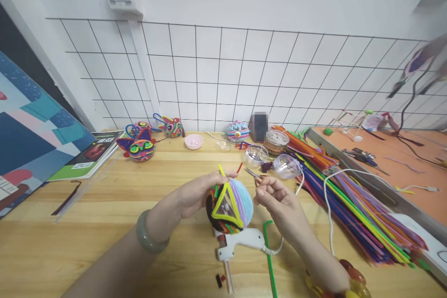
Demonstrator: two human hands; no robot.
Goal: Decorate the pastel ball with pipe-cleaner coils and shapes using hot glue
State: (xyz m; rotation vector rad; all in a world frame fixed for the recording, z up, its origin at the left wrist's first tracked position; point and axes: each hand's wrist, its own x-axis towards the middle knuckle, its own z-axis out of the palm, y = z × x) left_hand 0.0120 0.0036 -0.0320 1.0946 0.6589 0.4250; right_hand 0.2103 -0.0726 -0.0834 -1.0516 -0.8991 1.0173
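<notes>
My left hand [195,191] grips a ball wrapped in pipe cleaners [246,202], with light blue, lilac and mixed dark bands. A yellow pipe cleaner triangle [217,209] frames a see-through patch on its near side, and one yellow end sticks up by my thumb. Just right of the ball, my right hand [279,205] is closed, thumb against fingers; what it pinches, if anything, I cannot make out. Small pliers [252,173] show right behind its fingertips. Below the ball lies a white glue gun [244,238], partly hidden by it.
Pipe cleaners [352,214] lie heaped at right, a green one [270,260] near the front. Clear plastic shells [286,166], a pink bowl [193,141] and a blue wrapped ball [238,130] stand behind. Finished-looking ornaments [141,149] sit back left. A white cable [326,205] crosses the right side.
</notes>
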